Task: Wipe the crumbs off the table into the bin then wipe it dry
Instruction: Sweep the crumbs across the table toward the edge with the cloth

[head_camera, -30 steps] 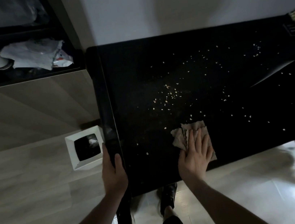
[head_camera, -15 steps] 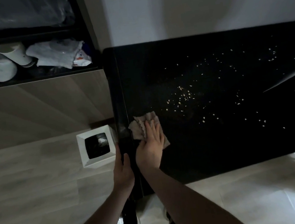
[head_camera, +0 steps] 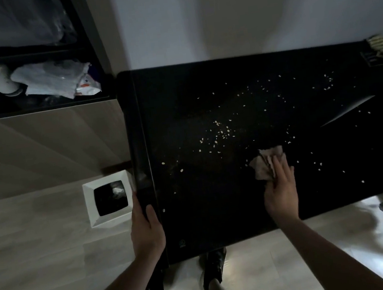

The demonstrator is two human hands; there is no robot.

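Crumbs (head_camera: 221,133) dot the table (head_camera: 208,216).
Right hand (head_camera: 281,190) presses the cloth (head_camera: 266,165) flat; it should sweep toward the bin (head_camera: 91,208), left hand (head_camera: 147,229) gripping the edge.

Dim, grainy wide-angle view; floor (head_camera: 321,237) glare near the table (head_camera: 196,218), edges blurred.

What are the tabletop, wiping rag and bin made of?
Tabletop: glossy black, likely glass or lacquer; it shows a sharp light reflection.
Rag: soft beige cloth or paper, crumpled in folds.
Bin: white, smooth, probably plastic; dark liner inside.

right hand (head_camera: 280,187) and cloth (head_camera: 265,164) moved rightward
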